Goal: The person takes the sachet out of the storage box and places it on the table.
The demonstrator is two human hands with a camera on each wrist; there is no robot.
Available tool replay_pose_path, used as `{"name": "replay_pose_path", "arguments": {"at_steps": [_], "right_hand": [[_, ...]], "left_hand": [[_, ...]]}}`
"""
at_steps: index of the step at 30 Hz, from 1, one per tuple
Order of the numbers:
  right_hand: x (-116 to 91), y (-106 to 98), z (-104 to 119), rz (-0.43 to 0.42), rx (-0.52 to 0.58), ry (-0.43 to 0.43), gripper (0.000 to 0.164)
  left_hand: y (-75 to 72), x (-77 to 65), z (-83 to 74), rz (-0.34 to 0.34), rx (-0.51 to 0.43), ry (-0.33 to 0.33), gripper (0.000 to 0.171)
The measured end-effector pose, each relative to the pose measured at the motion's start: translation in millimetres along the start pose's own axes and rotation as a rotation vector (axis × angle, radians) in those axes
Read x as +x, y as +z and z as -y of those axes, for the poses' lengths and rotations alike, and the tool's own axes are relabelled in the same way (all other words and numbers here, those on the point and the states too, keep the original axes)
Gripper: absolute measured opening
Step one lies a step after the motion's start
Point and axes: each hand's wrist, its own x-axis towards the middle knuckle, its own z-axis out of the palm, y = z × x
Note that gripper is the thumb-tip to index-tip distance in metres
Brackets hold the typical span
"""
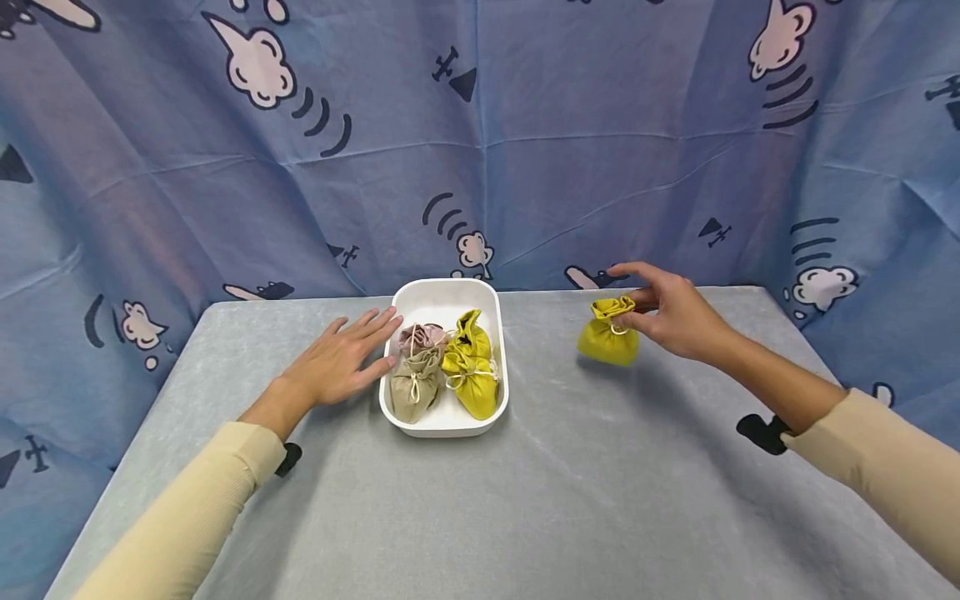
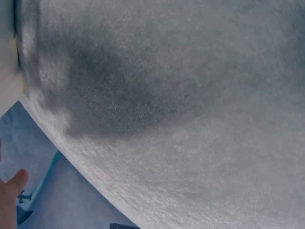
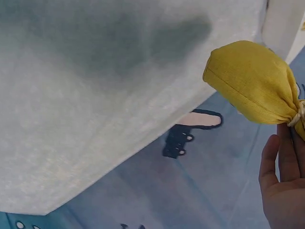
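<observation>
My right hand (image 1: 678,315) pinches a yellow drawstring pouch (image 1: 609,340) by its gathered neck, holding it over the right part of the table. In the right wrist view the pouch (image 3: 252,81) hangs full and rounded, its pale cord by the fingers (image 3: 285,157). At the left rim of a white tub (image 1: 450,431) rests my left hand (image 1: 333,362), its fingers straight and spread. Inside the tub lie two yellow pouches (image 1: 474,387), a beige pouch (image 1: 415,387) and a pinkish pouch (image 1: 422,336), all tied with cords. Only a bit of the left hand (image 2: 9,195) shows in the left wrist view.
A grey cloth covers the table (image 1: 525,508). Behind it and along both sides hangs a blue printed curtain (image 1: 570,150), close to the table's back edge. Each wrist wears a dark band, such as the one on the right (image 1: 763,434).
</observation>
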Motion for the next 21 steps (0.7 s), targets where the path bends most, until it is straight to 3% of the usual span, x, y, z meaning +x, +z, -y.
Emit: {"name": "replay_pose_path", "arguments": {"at_steps": [11, 21], "right_hand": [[-2, 14, -22, 0.016, 0.003, 0.040, 0.065], [-1, 12, -20, 0.056, -0.019, 0.017, 0.062]], "left_hand": [[0.9, -0.6, 0.0, -0.004, -0.006, -0.003, 0.068], [2.5, -0.2, 2.5, -0.013, -0.005, 0.001, 0.068]]}}
